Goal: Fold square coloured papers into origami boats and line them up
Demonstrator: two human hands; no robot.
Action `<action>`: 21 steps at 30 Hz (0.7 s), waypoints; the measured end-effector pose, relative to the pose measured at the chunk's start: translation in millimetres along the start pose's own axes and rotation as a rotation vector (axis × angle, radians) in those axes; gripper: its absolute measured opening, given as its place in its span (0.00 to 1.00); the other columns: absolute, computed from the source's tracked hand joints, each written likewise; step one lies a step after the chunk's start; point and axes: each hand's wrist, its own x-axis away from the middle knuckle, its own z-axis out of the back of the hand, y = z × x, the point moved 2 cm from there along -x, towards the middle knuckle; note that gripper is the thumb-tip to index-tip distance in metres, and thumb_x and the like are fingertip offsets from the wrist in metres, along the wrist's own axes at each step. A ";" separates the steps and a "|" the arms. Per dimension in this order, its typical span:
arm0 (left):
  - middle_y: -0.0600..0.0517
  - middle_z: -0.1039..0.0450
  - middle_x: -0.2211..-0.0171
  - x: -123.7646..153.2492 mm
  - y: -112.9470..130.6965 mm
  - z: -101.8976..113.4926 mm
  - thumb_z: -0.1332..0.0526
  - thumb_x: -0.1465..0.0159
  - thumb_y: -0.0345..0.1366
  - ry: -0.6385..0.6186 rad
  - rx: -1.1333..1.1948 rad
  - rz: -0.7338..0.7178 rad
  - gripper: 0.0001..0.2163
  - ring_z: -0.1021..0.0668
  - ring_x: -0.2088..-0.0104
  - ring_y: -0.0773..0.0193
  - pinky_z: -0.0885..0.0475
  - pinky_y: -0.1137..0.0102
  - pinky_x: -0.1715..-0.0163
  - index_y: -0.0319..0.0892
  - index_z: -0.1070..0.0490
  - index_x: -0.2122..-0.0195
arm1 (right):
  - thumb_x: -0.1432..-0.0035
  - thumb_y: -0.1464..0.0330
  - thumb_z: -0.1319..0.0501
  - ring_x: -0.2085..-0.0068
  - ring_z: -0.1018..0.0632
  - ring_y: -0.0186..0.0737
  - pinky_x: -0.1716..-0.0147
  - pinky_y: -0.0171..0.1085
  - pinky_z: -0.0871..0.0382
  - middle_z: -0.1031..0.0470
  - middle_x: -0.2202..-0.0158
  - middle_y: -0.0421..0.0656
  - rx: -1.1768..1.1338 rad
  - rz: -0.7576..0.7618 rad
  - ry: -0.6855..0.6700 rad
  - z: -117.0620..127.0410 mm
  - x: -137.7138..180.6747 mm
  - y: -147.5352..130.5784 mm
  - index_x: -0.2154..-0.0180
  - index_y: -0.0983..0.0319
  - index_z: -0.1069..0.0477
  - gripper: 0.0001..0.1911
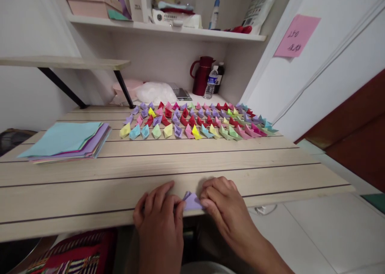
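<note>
Between my two hands, at the table's front edge, is a small folded piece of purple paper (192,202) with a raised point at its upper left. My left hand (159,210) pinches its left corner between thumb and forefinger, the other fingers resting curled on the wood. On the opposite side my right hand (221,202) grips the right corner, fingers bent and pressed together. Part of the paper is hidden behind the fingertips. Farther back, several rows of small folded paper boats (177,130) in many colours stand on the table.
A stack of coloured paper sheets (66,140), light blue on top, lies at the left of the slatted table (135,158). Behind the boats stand a dark red jug (203,75) and a water bottle (211,83). A raised wooden shelf (69,62) overhangs the back left.
</note>
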 end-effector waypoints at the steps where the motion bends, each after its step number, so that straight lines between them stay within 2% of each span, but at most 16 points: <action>1: 0.52 0.20 0.50 -0.1 0.6 -0.1 0.43 0.31 0.36 -0.003 0.008 0.004 0.05 0.23 0.52 0.54 0.42 0.54 0.49 0.50 0.29 0.64 | 0.24 0.58 0.53 0.58 0.25 0.46 0.58 0.45 0.36 0.23 0.60 0.44 -0.049 0.033 -0.019 3.3 1.6 -0.1 0.63 0.58 0.28 0.20; 4: 0.51 0.20 0.50 0.7 3.0 0.0 0.45 0.30 0.36 0.025 0.047 0.060 0.07 0.23 0.51 0.54 0.42 0.53 0.47 0.50 0.30 0.64 | 0.26 0.60 0.47 0.52 0.24 0.47 0.53 0.46 0.32 0.22 0.54 0.45 -0.070 0.123 -0.006 7.5 6.8 0.5 0.56 0.56 0.27 0.12; 6: 0.50 0.20 0.51 2.5 4.3 -0.5 0.46 0.29 0.36 0.057 0.080 0.096 0.08 0.23 0.51 0.53 0.43 0.51 0.44 0.50 0.30 0.64 | 0.28 0.65 0.43 0.52 0.23 0.47 0.52 0.46 0.32 0.21 0.55 0.44 -0.034 0.139 0.053 5.7 9.2 1.4 0.57 0.56 0.26 0.07; 10: 0.50 0.19 0.52 7.4 4.3 -1.8 0.44 0.29 0.35 0.117 0.141 0.047 0.05 0.21 0.51 0.55 0.48 0.50 0.39 0.50 0.30 0.61 | 0.29 0.71 0.43 0.52 0.23 0.45 0.53 0.47 0.32 0.20 0.55 0.42 -0.007 0.177 0.130 0.2 9.5 1.3 0.58 0.55 0.24 0.09; 14: 0.51 0.18 0.52 10.7 -1.7 -3.1 0.42 0.30 0.35 0.126 0.137 -0.004 0.03 0.20 0.51 0.56 0.51 0.53 0.36 0.50 0.30 0.60 | 0.27 0.71 0.46 0.51 0.24 0.45 0.51 0.48 0.34 0.19 0.55 0.41 0.000 0.238 0.113 -1.0 7.8 -0.9 0.57 0.55 0.24 0.12; 19: 0.52 0.17 0.52 10.5 -6.1 -3.3 0.38 0.32 0.39 0.108 0.073 -0.110 0.03 0.20 0.51 0.58 0.55 0.59 0.33 0.51 0.29 0.58 | 0.28 0.70 0.44 0.57 0.25 0.44 0.57 0.45 0.36 0.21 0.58 0.41 0.050 0.095 0.041 -7.2 4.8 -1.6 0.58 0.56 0.27 0.08; 21: 0.53 0.18 0.52 9.6 -4.9 -2.1 0.40 0.31 0.36 0.114 0.094 -0.077 0.02 0.20 0.51 0.59 0.54 0.58 0.34 0.51 0.29 0.59 | 0.28 0.68 0.42 0.59 0.26 0.46 0.59 0.46 0.39 0.23 0.59 0.41 0.088 0.020 0.013 -10.8 1.7 -2.0 0.61 0.57 0.29 0.06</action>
